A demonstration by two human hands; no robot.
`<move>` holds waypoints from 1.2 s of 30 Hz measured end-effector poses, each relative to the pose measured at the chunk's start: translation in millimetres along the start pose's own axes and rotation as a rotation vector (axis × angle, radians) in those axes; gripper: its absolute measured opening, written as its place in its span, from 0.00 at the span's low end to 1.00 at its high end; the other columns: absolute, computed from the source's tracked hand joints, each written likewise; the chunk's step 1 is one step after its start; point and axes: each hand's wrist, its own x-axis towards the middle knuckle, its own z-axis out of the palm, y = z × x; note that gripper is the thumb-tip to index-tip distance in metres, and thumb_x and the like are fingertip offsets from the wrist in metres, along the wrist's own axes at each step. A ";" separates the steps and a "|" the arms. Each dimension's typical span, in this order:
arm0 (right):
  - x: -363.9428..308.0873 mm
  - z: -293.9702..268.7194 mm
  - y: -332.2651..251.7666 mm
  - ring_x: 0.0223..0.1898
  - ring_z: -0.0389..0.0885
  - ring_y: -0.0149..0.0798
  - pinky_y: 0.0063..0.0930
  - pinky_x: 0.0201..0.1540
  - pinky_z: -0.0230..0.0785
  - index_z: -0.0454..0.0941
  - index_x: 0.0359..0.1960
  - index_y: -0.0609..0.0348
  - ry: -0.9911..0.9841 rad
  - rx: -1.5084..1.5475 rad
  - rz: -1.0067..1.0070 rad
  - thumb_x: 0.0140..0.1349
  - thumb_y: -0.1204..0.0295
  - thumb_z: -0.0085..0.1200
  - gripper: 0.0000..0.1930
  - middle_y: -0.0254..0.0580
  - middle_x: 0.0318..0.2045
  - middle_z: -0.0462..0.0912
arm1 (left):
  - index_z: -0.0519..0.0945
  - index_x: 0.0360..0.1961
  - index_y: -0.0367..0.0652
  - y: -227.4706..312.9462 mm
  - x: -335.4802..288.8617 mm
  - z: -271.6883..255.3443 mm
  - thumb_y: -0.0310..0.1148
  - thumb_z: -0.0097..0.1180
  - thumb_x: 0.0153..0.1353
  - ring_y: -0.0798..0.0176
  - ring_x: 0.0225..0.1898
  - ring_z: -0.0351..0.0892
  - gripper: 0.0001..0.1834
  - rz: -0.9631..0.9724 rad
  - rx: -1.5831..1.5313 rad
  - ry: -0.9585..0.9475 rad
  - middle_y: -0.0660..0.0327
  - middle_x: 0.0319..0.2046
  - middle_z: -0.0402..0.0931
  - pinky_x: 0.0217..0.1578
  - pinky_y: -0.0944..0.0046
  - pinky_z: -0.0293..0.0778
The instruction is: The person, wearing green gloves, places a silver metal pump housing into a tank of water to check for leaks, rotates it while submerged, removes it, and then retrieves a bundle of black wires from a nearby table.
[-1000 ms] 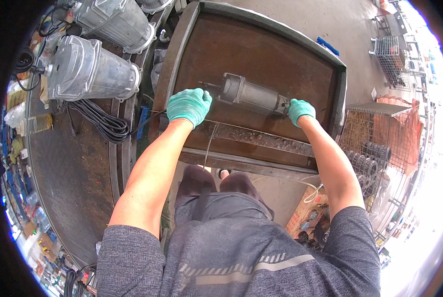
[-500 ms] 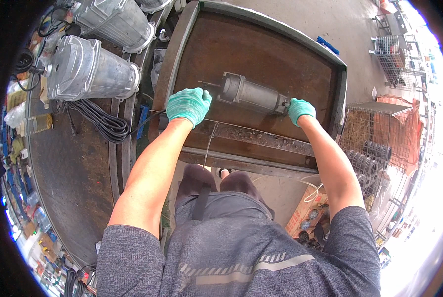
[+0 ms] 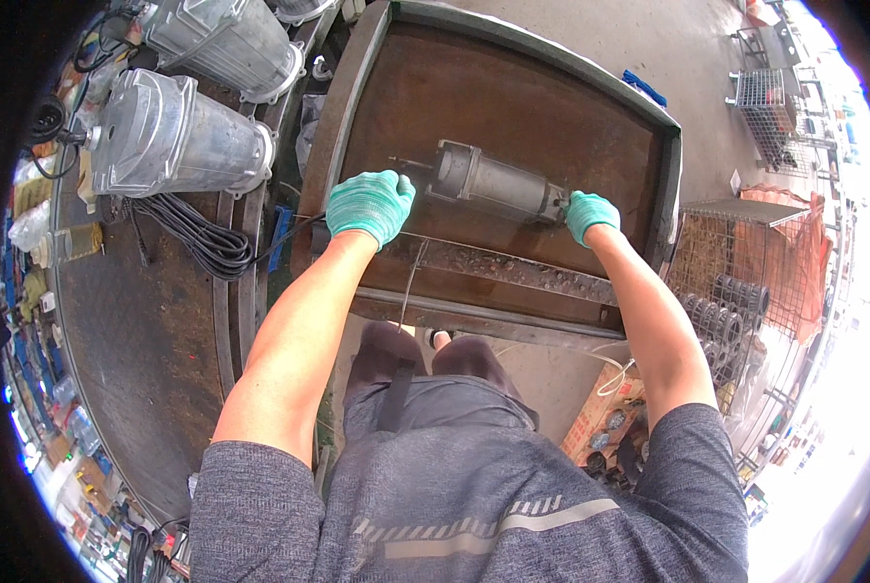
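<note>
A grey metal cylindrical motor housing point(image 3: 498, 183) lies slantwise within a rectangular, dark-rimmed metal tank point(image 3: 532, 73) with a rust-brown inside. My right hand point(image 3: 592, 216), in a green knit glove, is closed around the fitting at the housing's right end. Near the tank's left rim my left hand point(image 3: 370, 207), gloved alike, forms a fist with its back upward. A black cable point(image 3: 304, 222) runs into that fist from the left; the fingers' undersides are hidden. A thin rod and a dark part show between my left hand and the housing.
To the left, large cast-metal housings point(image 3: 182, 136) rest on a worn workbench point(image 3: 124, 340), beside a coil of black cable point(image 3: 197, 235). A metal bar point(image 3: 513, 269) crosses the tank's near side. Wire-mesh cages point(image 3: 736, 253) stand on the right; an open box point(image 3: 605, 418) sits below.
</note>
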 end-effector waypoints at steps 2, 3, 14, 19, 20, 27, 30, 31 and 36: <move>0.5 0.6 0.1 0.50 0.89 0.54 0.45 0.51 0.82 0.89 0.43 0.52 -0.003 -0.006 -0.005 0.66 0.69 0.54 0.11 0.53 0.47 0.89 | 0.88 0.33 0.50 0.2 0.1 0.1 0.52 0.49 0.72 0.41 0.39 0.87 0.22 -0.005 0.000 -0.004 0.47 0.34 0.86 0.43 0.43 0.81; 0.6 0.8 0.4 0.50 0.89 0.54 0.45 0.51 0.82 0.89 0.43 0.52 -0.005 -0.013 -0.010 0.66 0.69 0.54 0.11 0.53 0.47 0.89 | 0.88 0.33 0.50 0.2 0.2 0.1 0.52 0.49 0.72 0.40 0.39 0.86 0.22 -0.004 0.001 -0.006 0.47 0.35 0.86 0.43 0.43 0.81; -3.6 -3.8 -2.0 0.50 0.89 0.53 0.44 0.50 0.82 0.89 0.44 0.52 0.003 0.006 0.008 0.67 0.69 0.53 0.12 0.52 0.47 0.89 | 0.87 0.33 0.50 1.4 -1.0 -2.3 0.52 0.49 0.72 0.41 0.39 0.87 0.22 -0.004 0.017 -0.010 0.47 0.35 0.86 0.43 0.43 0.81; -3.2 -4.7 -2.2 0.50 0.89 0.53 0.45 0.50 0.82 0.89 0.43 0.51 -0.009 -0.005 0.001 0.66 0.69 0.54 0.11 0.52 0.47 0.89 | 0.87 0.34 0.49 1.5 -1.6 -4.4 0.51 0.48 0.72 0.41 0.39 0.87 0.22 -0.005 0.013 -0.019 0.48 0.35 0.86 0.43 0.43 0.81; -3.2 -3.8 -1.3 0.50 0.89 0.53 0.45 0.50 0.82 0.89 0.43 0.51 -0.002 0.000 0.000 0.66 0.69 0.54 0.11 0.52 0.47 0.89 | 0.87 0.34 0.49 2.1 -1.4 -4.2 0.51 0.48 0.72 0.41 0.39 0.87 0.22 -0.004 0.015 -0.020 0.48 0.35 0.86 0.43 0.43 0.81; -3.0 -2.2 -1.5 0.50 0.89 0.54 0.45 0.50 0.82 0.89 0.43 0.51 0.004 -0.006 -0.005 0.67 0.69 0.53 0.12 0.53 0.47 0.89 | 0.88 0.33 0.49 0.5 -1.1 -2.2 0.51 0.48 0.72 0.41 0.39 0.87 0.22 0.000 0.006 -0.006 0.47 0.34 0.86 0.44 0.43 0.81; -1.1 -0.5 0.3 0.50 0.89 0.54 0.44 0.51 0.82 0.89 0.44 0.52 0.002 0.000 0.001 0.67 0.69 0.52 0.12 0.53 0.47 0.89 | 0.88 0.33 0.49 2.0 -1.1 -3.2 0.51 0.48 0.72 0.41 0.39 0.87 0.22 -0.002 0.003 -0.008 0.47 0.35 0.86 0.44 0.43 0.81; -1.5 -1.5 -0.8 0.50 0.89 0.54 0.44 0.51 0.82 0.89 0.44 0.52 0.002 0.001 -0.001 0.67 0.69 0.52 0.12 0.53 0.47 0.89 | 0.88 0.33 0.49 1.6 -1.5 -3.8 0.51 0.48 0.72 0.41 0.39 0.87 0.22 -0.006 0.005 -0.013 0.47 0.35 0.86 0.44 0.43 0.81; -2.7 -4.0 -3.4 0.49 0.89 0.54 0.44 0.50 0.82 0.89 0.44 0.52 0.004 -0.002 -0.009 0.67 0.69 0.53 0.12 0.53 0.46 0.89 | 0.88 0.34 0.49 0.1 -1.6 -4.1 0.51 0.48 0.72 0.41 0.39 0.87 0.22 -0.007 0.006 -0.015 0.47 0.35 0.86 0.44 0.43 0.81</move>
